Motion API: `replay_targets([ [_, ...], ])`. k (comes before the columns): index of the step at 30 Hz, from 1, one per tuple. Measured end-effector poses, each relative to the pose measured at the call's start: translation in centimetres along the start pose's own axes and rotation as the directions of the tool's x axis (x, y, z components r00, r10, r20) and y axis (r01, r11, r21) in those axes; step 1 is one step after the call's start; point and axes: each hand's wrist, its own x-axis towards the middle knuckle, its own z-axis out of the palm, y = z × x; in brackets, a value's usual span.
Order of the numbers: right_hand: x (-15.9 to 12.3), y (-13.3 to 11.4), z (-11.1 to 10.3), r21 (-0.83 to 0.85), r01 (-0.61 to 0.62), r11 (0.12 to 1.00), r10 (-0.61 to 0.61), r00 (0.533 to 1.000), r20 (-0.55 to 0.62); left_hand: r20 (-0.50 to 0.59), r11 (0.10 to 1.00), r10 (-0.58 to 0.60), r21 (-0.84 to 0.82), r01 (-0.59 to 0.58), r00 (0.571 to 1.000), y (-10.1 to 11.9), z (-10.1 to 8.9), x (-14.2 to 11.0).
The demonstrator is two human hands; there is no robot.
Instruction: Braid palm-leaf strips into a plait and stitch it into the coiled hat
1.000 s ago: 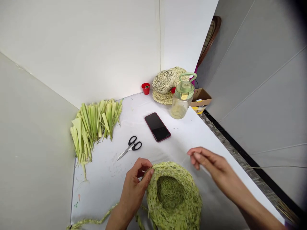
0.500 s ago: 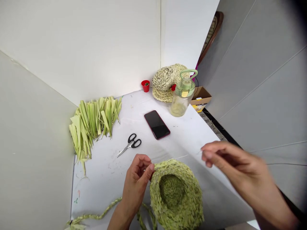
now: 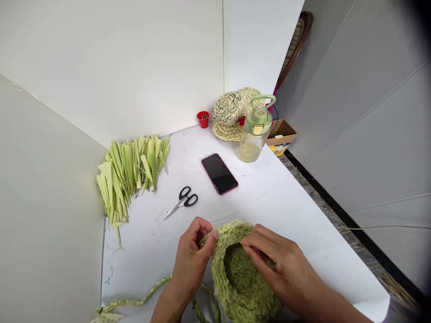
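Observation:
A green hat (image 3: 245,296) woven of coiled husk braid lies with its hollow facing up at the table's front. At its left rim my left hand (image 3: 197,246) is closed, thumb and forefinger pinching the braided edge. Over the hollow, my right hand (image 3: 279,255) is closed in a pinch on a thin pale thread (image 3: 234,237), which runs toward the left hand. Whether a needle is in those fingertips is too small to tell. A long loose braid (image 3: 144,299) trails on the table from beneath my left wrist, tied dark at its far end.
Black-handled scissors (image 3: 182,202) and a phone (image 3: 220,173) lie beyond the hat. Pale green husks (image 3: 133,166) are heaped at the left wall. A red cup (image 3: 203,120), a finished woven hat (image 3: 227,110) and a bottle (image 3: 252,143) stand at the back, near a cardboard box (image 3: 284,132).
My right hand has come left and inward from beyond the hat's right side to its hollow, thread in its fingertips. My left hand keeps its pinch on the rim.

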Motion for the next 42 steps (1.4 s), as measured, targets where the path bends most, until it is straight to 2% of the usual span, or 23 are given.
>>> replay_targets([
  [8,0.2,-0.1,0.2,0.011,-0.026,1.000,0.025,0.998,0.050,-0.017,1.000,0.005,0.019,-0.005,1.000,0.3,0.2,0.1],
  [14,0.1,-0.4,0.2,0.034,-0.025,0.999,0.023,0.997,0.076,0.115,0.999,-0.021,0.044,0.016,0.993,0.7,-0.3,0.3],
  [17,0.1,-0.5,0.2,0.024,-0.035,0.999,0.032,0.995,0.092,0.143,0.999,-0.030,0.021,0.027,0.989,0.7,-0.3,0.4],
  [21,0.0,-0.5,0.2,0.028,-0.046,0.999,0.043,0.993,0.107,0.124,0.999,-0.050,-0.014,0.052,0.991,0.6,0.0,0.4],
  [29,-0.2,-0.5,0.1,0.070,-0.044,0.997,0.034,0.991,0.130,0.125,0.998,0.011,0.060,-0.018,0.992,0.4,-0.3,-0.7],
  [34,-0.2,-0.7,0.1,0.078,-0.033,0.996,0.023,0.992,0.125,0.065,1.000,0.015,-0.010,-0.015,0.998,0.0,-0.3,-1.5],
  [42,-0.1,-0.8,0.2,0.077,-0.026,0.997,0.015,0.991,0.131,-0.078,0.988,0.135,0.080,-0.129,0.988,-0.6,0.2,-2.1],
])
